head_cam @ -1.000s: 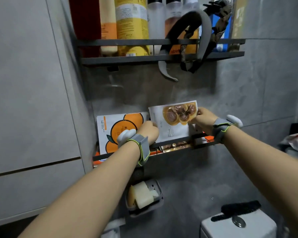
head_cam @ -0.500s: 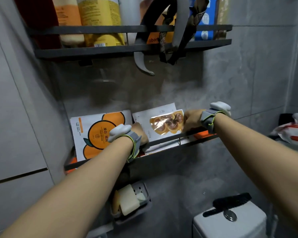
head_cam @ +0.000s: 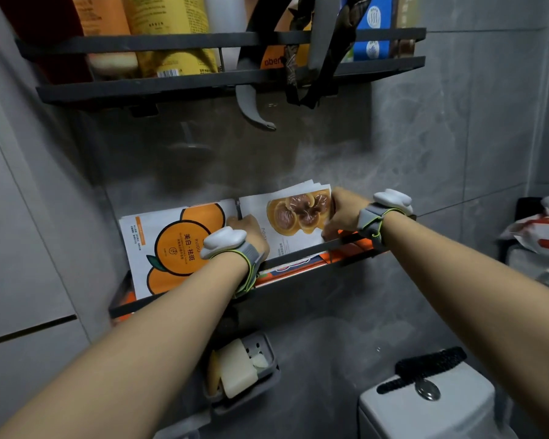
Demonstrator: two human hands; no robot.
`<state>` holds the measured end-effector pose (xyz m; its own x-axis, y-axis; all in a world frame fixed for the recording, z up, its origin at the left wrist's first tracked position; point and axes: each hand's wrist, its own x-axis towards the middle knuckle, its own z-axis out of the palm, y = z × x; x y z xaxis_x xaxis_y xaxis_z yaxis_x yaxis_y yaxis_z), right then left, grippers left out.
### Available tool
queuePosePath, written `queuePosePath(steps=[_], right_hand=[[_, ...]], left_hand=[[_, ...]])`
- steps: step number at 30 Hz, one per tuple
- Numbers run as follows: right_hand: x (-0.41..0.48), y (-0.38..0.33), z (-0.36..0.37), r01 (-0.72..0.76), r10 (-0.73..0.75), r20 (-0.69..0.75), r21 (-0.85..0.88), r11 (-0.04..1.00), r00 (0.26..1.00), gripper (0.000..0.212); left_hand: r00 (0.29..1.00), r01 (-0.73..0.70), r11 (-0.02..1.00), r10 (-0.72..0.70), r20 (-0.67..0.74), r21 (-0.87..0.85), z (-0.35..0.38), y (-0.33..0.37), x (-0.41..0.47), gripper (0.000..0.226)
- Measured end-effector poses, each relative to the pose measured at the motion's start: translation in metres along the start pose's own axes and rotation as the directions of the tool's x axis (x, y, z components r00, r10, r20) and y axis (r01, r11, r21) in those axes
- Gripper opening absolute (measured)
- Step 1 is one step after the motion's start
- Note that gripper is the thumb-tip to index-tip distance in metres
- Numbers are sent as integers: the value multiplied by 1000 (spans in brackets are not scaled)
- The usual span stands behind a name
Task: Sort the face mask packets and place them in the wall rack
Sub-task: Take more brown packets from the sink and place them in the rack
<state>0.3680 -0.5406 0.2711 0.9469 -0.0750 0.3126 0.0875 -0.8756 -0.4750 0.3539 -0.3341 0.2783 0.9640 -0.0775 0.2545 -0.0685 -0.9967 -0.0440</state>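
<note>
Mushroom packets (head_cam: pixel 293 213) stood in the lower rack (head_cam: pixel 300 254) beside the orange packets (head_cam: pixel 171 245). My left hand (head_cam: pixel 249 231) and right hand (head_cam: pixel 339 210) gripped their side edges; light, slick and floppy, I judged, best held there.

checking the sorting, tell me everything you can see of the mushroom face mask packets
The mushroom packets are a thin stack of flat, glossy white sachets, the front one printed with brown-and-amber mushroom caps and small grey text. Fanned edges show at the top. They stand nearly upright in the lower wall rack, behind its front rail, right of the orange packets. The right hand grips their right edge; the left hand covers the lower left corner, fingers hidden.
</note>
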Motion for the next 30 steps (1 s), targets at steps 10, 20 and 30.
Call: queuePosePath(steps=[10,20,30], right_hand=[[4,6,7,-154,154,-19,-22,988,988,78],[3,5,7,-151,151,5,-38,988,988,80],[-12,-3,1,-117,116,-12,-25,993,993,92]], left_hand=[[998,-19,997,24,-60,69,3,3,-12,38],[992,-124,990,123,19,67,-13,3,-19,13],[985,-162,972,170,35,-172,-11,7,-31,11]])
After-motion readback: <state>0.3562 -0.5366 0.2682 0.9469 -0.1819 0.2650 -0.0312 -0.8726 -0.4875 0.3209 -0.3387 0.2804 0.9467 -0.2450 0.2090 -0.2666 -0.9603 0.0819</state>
